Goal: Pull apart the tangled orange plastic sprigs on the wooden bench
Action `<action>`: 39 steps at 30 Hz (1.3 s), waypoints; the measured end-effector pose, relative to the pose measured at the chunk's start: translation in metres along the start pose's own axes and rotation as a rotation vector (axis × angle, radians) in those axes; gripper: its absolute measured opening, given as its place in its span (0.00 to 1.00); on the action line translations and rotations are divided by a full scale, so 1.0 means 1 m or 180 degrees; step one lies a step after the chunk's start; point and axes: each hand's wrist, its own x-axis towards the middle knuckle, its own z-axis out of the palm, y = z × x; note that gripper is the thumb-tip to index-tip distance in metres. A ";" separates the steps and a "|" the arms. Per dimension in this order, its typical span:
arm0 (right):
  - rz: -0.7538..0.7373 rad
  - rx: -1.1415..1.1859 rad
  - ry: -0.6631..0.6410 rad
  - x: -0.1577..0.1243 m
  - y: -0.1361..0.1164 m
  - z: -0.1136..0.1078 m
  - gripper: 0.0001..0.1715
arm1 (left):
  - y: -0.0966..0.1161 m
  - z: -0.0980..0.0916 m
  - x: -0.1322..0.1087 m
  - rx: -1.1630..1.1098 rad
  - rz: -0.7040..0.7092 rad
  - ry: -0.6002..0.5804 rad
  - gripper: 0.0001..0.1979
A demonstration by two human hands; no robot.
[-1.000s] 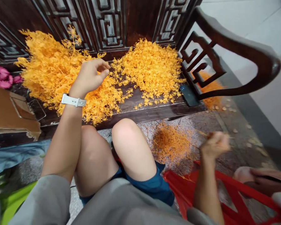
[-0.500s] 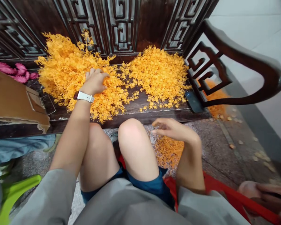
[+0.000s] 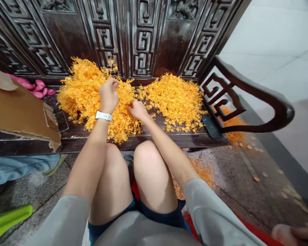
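Left hand [image 3: 109,97] over the orange sprig pile [image 3: 83,90], fingers curled; right hand [image 3: 138,110] at that pile's right side, fingertips pinched (can't tell if either grip holds a stem). Pile sits on table [image 3: 179,139], reaching front edge; cardboard box [image 3: 20,109] near its left. Loose flower pile [image 3: 177,102] right, narrow wood strip between. Phone [image 3: 212,127] by armrest [image 3: 267,128]; carved backrest [image 3: 178,48] bounds the rear, knees the front.

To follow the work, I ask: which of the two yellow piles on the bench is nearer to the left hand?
The left pile, toward the cardboard box; the left hand appears over it. The right pile, beside the phone, lies farther away.
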 end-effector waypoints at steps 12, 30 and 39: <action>0.1072 0.2585 0.0677 -0.003 0.029 -0.050 0.12 | -0.018 0.008 -0.030 0.2114 0.0266 -0.1451 0.60; 0.1281 0.3487 0.1299 0.062 -0.014 -0.126 0.12 | -0.017 -0.024 -0.018 0.2032 -0.0794 -0.1830 0.71; 0.0147 0.2288 0.0889 0.069 -0.030 -0.146 0.17 | -0.033 -0.026 -0.007 0.2237 -0.1288 -0.1697 0.78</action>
